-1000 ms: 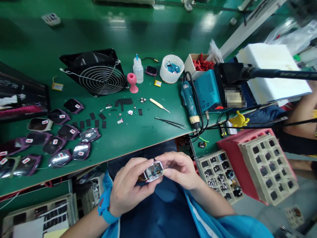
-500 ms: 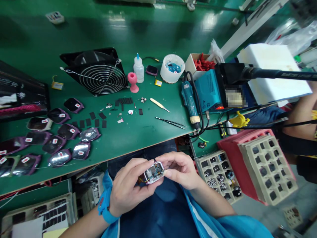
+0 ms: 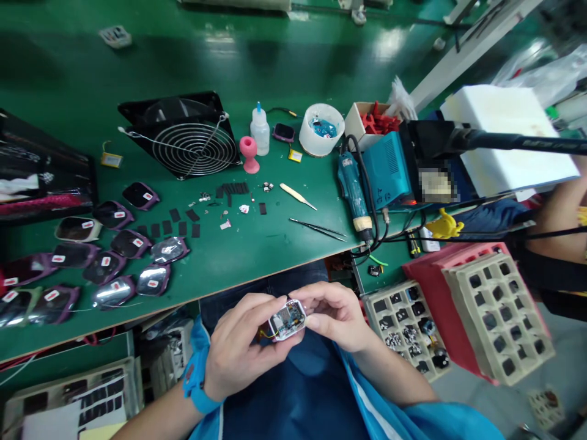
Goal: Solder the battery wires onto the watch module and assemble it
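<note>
A small white-rimmed watch case with its circuit board and thin yellow wires exposed is held over my lap, below the table's front edge. My left hand wraps its fingers round the case's left side and lower edge. On the right side, my right hand pinches the rim between thumb and fingers. Black tweezers and a cream-handled tool lie on the green table beyond my hands. Dark pads and small parts are scattered to their left.
Several purple-framed watch pieces lie at the left, below a fan. A screwdriver and teal station stand at the right with cables. Compartment trays are lower right. Another person's arm shows at the far right.
The camera view has shifted slightly, so the table items appear a little further right and down. Both hands keep hold of the case, with hardly any change in their grip.
</note>
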`<state>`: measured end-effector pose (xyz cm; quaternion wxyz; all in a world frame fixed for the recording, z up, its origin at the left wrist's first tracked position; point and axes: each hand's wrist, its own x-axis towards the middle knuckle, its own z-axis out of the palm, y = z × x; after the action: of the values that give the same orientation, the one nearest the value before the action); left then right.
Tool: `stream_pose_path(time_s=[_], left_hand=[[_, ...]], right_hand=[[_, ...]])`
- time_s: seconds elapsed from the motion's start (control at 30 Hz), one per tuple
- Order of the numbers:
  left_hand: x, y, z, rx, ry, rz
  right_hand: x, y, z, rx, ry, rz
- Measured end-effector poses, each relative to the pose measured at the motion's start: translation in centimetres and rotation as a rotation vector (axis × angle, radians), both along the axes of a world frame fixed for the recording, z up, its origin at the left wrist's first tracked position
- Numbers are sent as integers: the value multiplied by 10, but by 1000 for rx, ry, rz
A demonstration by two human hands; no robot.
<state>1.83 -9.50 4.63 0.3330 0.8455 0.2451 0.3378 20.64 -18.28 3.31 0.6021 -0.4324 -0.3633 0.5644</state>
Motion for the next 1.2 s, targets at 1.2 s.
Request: stream_pose_path(time_s=[1.2], left_hand=[[-24, 43, -29, -417, 0, 406]], right_hand=[[-24, 85, -21, 157, -856, -4]])
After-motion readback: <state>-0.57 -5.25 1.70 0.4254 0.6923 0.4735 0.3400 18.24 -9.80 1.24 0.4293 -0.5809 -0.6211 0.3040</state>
